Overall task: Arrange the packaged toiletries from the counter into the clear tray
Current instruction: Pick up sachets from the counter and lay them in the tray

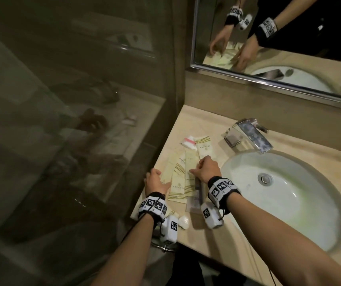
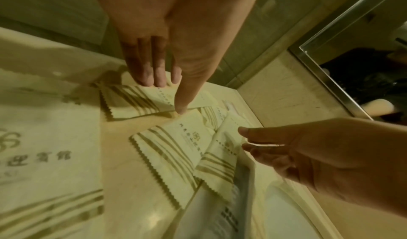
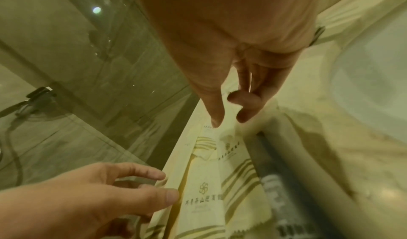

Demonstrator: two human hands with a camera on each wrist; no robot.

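While both hands [image 1: 155,180] [image 1: 207,168] touch, six packets [image 1: 178,182] overlap.

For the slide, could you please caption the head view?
Both hands, left and right, sort cream toiletry packets on the counter beside the sink.

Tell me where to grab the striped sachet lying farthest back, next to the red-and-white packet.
Probably by its near short edge. The striped sachet lies flat on the counter, its near end just beyond the right hand. Slide the fingertips under from the sink side, thumb on top; other sachets crowd its left.
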